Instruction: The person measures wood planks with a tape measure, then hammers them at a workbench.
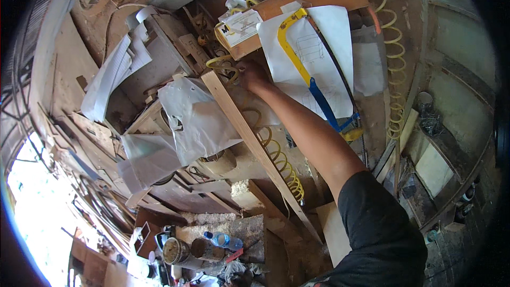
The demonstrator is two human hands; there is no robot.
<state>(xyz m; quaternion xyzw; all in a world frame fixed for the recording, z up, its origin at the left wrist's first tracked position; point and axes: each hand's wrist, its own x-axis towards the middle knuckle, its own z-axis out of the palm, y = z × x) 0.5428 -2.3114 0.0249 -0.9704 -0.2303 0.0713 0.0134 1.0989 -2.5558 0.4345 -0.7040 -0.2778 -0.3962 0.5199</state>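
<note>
My right hand (253,76) reaches up beneath a wooden shelf board, its fingers curled in shadow at the loops of a yellow coiled hose (222,64). Part of the grip is hidden. More loops of the hose hang below, behind a long wooden batten (255,143) that slants past the hand. To the right of the hand, a hacksaw (297,56) with a yellow and blue frame hangs in front of a white drawing sheet (332,32). My left hand is outside the picture.
Translucent plastic sheets (194,111) and papers (114,74) hang at left. Below stand a bucket (174,251) and a plastic bottle (226,241) on a cluttered bench. Another stretch of yellow coil (396,64) hangs at right. Wood strips lean at lower left.
</note>
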